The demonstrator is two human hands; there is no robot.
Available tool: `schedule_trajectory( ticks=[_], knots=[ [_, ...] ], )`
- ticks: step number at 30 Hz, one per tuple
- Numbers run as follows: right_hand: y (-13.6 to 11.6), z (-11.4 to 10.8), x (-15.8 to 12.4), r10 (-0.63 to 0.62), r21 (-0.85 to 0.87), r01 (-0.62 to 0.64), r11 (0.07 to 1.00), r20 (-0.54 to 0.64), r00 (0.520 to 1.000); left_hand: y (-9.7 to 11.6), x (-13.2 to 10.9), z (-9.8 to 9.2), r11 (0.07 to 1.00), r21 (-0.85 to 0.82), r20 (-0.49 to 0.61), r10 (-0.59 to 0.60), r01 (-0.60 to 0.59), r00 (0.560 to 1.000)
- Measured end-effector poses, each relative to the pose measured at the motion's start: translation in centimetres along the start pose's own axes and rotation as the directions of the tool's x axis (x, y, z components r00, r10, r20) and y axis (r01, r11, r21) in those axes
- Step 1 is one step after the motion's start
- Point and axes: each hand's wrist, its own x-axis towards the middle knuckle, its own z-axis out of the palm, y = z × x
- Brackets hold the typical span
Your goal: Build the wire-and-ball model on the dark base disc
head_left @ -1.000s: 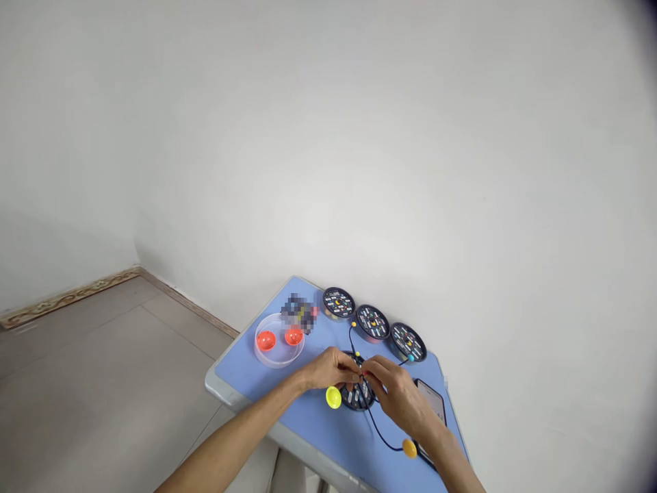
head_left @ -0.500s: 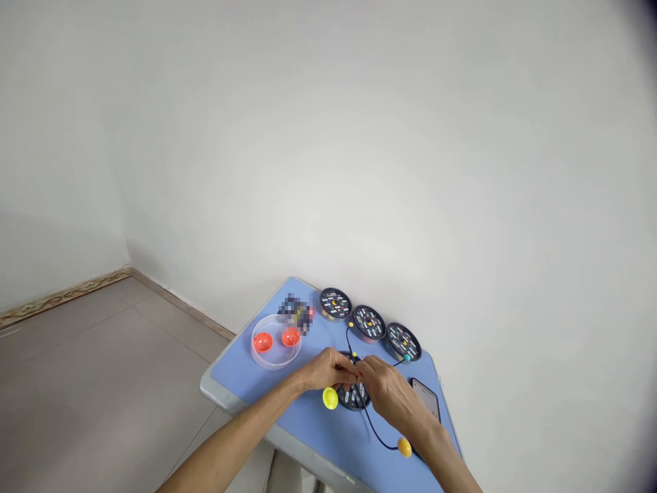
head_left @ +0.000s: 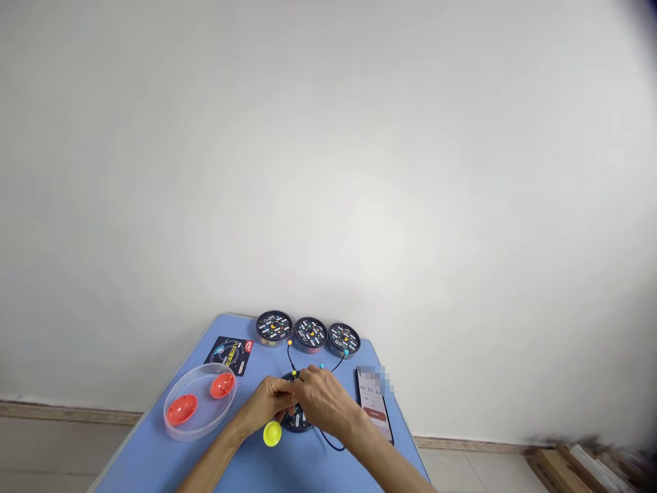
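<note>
My left hand [head_left: 267, 402] and my right hand [head_left: 322, 398] meet, fingers pinched together, over a round black printed disc [head_left: 298, 421]. Whatever they pinch is hidden by the fingers. Thin black curved wires [head_left: 332, 446] spread from around the disc. Small balls tip some of them: a yellow-orange ball [head_left: 289, 342] at the back and a teal ball [head_left: 345, 352] at the back right. A yellow half-shell [head_left: 272, 433] sits just below my left hand, beside the disc. Most of the disc's middle is covered by my hands.
On the blue table [head_left: 256, 472], a clear round lid [head_left: 169, 426] holds two red half-shells [head_left: 182, 409]. A dark printed card [head_left: 229, 354] lies behind it. Several round black-topped containers [head_left: 311, 333] line the back. A phone [head_left: 374, 404] with a timer lies right. Cardboard [head_left: 557, 471] lies on the floor.
The view has turned right, so the table things appear farther left. Both hands stay together over the disc. The orange ball on the front wire is now out of sight near my right forearm.
</note>
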Motion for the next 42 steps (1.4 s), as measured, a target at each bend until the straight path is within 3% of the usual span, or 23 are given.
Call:
schedule_trajectory(
  ticks=[16, 23, 32, 42],
  knots=[
    [0.3, -0.1, -0.2, 0.001, -0.014, -0.001, 1.0, 0.01, 1.0, 0.4, -0.4, 0.0, 0.999, -0.04, -0.033, -0.03, 0.028, 0.999],
    [0.9, -0.4, -1.1, 0.08, 0.034, -0.078, 0.996, -0.034, 0.996, 0.1, -0.5, -0.1, 0.997, -0.07, -0.039, -0.037, 0.035, 0.999],
    [1.1, -0.2, -1.0, -0.005, 0.055, 0.005, 0.998, -0.008, 1.0, 0.1, -0.3, 0.1, 0.997, -0.073, -0.038, -0.026, 0.023, 0.999],
    [0.8, 0.4, -1.0, 0.019, 0.045, -0.016, 0.999, -0.05, 0.999, -0.1, -0.1, 0.1, 0.997, -0.075, -0.042, -0.035, 0.032, 0.998]
  ],
)
